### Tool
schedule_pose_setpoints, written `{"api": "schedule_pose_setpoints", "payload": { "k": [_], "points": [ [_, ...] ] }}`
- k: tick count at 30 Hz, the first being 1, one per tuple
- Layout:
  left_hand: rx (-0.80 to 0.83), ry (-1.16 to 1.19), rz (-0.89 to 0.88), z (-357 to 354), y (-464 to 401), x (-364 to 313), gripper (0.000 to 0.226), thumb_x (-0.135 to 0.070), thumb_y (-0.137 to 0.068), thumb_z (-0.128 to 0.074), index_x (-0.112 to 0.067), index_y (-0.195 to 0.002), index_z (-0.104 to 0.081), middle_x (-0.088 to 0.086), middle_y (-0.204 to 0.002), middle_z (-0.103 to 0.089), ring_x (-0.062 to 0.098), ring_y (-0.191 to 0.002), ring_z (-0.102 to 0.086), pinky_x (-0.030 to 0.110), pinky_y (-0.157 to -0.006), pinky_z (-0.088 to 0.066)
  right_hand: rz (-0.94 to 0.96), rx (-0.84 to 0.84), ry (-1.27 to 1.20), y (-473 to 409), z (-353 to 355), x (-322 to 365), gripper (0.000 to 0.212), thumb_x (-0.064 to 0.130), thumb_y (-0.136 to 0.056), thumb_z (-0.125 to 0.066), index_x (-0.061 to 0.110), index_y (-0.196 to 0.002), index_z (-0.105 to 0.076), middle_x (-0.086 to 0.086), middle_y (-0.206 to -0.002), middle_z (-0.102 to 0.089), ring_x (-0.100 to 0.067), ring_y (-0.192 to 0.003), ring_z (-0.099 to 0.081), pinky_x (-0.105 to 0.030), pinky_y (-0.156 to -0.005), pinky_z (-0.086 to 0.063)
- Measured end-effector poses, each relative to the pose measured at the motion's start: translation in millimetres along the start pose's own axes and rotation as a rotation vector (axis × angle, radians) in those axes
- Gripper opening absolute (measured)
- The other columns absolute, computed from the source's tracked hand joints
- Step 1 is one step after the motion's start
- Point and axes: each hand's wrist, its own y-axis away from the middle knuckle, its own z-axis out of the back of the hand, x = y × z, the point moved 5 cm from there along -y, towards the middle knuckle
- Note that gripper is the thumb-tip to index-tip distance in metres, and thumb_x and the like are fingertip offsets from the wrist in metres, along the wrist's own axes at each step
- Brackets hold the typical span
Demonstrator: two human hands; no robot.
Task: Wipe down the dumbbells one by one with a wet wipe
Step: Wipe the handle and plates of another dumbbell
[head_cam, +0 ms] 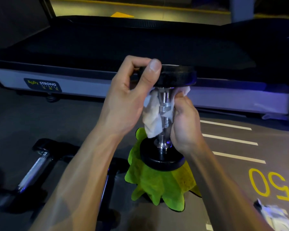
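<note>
Where "BODY STRONG" marks the treadmill [90,87], "50" [270,185] marks floor.

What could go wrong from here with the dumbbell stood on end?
1. The dumbbell stands upright on a soft green cloth; only the left hand on its top plate steadies it, so it could tip.
2. The right hand presses the wipe round the handle; loose folds may leave the far side unwiped.
3. If it falls, it may hit the other dumbbells lying on the floor at the left.
</note>
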Motion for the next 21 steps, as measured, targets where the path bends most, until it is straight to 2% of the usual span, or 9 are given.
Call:
{"api": "schedule_pose_setpoints", "payload": {
  "k": [3, 5, 7, 10, 12, 15, 17, 19, 21],
  "points": [
    [-0.016, -0.034, -0.003, 2, 3, -1, 0.021, -0.042, -0.099, -0.059, -0.022, -0.103, -0.062, -0.018, -0.093, -0.065, -0.008, -0.088, -0.061, 0.011, -0.082, -0.045, -0.104, 0.107, -0.095, -3, -8, -5, 0.043, 0.046, -0.095, -0.048, 0.007, -0.083, -0.063, -0.017, -0.081, -0.057, -0.025, -0.079, -0.059, -0.040, -0.078, -0.049],
    [-0.023, -0.035, 0.006, 3, 2, -1, 0.017, -0.040, -0.101, -0.059, -0.023, -0.102, -0.062, -0.017, -0.094, -0.065, -0.007, -0.089, -0.062, 0.012, -0.082, -0.046, -0.091, 0.089, -0.010, -4, -4, -6, 0.040, 0.047, -0.097, -0.049, 0.020, -0.075, -0.067, -0.007, -0.081, -0.065, -0.024, -0.083, -0.064, -0.042, -0.084, -0.050],
    [-0.025, -0.026, 0.008, 5, 1, 0, 0.016, -0.038, -0.102, -0.058, -0.023, -0.103, -0.062, -0.016, -0.095, -0.065, -0.005, -0.091, -0.062, 0.014, -0.084, -0.048, 0.083, 0.022, 0.176, 6, -2, 5, 0.038, 0.037, -0.105, -0.048, 0.020, -0.084, -0.073, 0.004, -0.080, -0.073, -0.012, -0.083, -0.069, -0.038, -0.084, -0.056],
    [-0.019, -0.050, -0.001, 4, 2, -3, 0.016, -0.040, -0.100, -0.060, -0.025, -0.102, -0.061, -0.021, -0.088, -0.063, -0.009, -0.085, -0.059, 0.012, -0.081, -0.045, 0.339, 0.005, 0.422, 28, -18, 19, 0.009, 0.014, -0.105, -0.053, 0.011, -0.108, -0.061, 0.011, -0.085, -0.071, 0.004, -0.079, -0.066, -0.017, -0.071, -0.051],
    [-0.015, -0.050, -0.013, 2, 5, -5, 0.021, -0.043, -0.097, -0.063, -0.022, -0.104, -0.062, -0.019, -0.090, -0.063, -0.007, -0.085, -0.060, 0.013, -0.081, -0.045, 0.404, -0.122, 0.545, 26, -16, 19, 0.009, 0.017, -0.098, -0.060, 0.016, -0.107, -0.063, 0.011, -0.088, -0.072, 0.002, -0.080, -0.066, -0.018, -0.069, -0.051],
    [-0.022, -0.064, -0.016, 0, 10, -6, 0.026, -0.042, -0.095, -0.071, -0.020, -0.106, -0.065, -0.013, -0.098, -0.067, 0.003, -0.093, -0.065, 0.028, -0.085, -0.051, 0.410, -0.194, 0.636, 16, -14, 25, 0.018, 0.032, -0.083, -0.059, 0.020, -0.069, -0.059, 0.019, -0.056, -0.060, 0.003, -0.054, -0.051, -0.018, -0.055, -0.040],
    [-0.030, -0.080, -0.014, 1, 9, -7, 0.026, -0.043, -0.094, -0.072, -0.021, -0.105, -0.066, -0.013, -0.099, -0.070, 0.006, -0.096, -0.067, 0.032, -0.087, -0.054, 0.369, -0.155, 0.534, 10, -12, 28, 0.026, 0.028, -0.080, -0.063, 0.020, -0.057, -0.055, 0.018, -0.049, -0.057, 0.007, -0.051, -0.048, -0.019, -0.055, -0.040],
    [-0.026, -0.077, -0.010, 2, 8, -7, 0.024, -0.043, -0.095, -0.071, -0.021, -0.104, -0.066, -0.012, -0.100, -0.069, 0.004, -0.094, -0.066, 0.028, -0.086, -0.051, 0.256, -0.043, 0.415, 4, -11, 27, 0.022, 0.016, -0.085, -0.069, 0.015, -0.064, -0.065, 0.010, -0.062, -0.068, -0.001, -0.063, -0.063, -0.025, -0.061, -0.049],
    [-0.017, -0.037, -0.016, 4, 7, -6, 0.021, -0.042, -0.094, -0.071, -0.023, -0.102, -0.066, -0.009, -0.099, -0.069, 0.003, -0.093, -0.065, 0.024, -0.086, -0.049, 0.090, 0.170, 0.159, -1, -14, 23, 0.008, 0.005, -0.084, -0.070, -0.001, -0.088, -0.070, -0.017, -0.085, -0.071, -0.029, -0.081, -0.068, -0.047, -0.076, -0.056]
  ]
}}
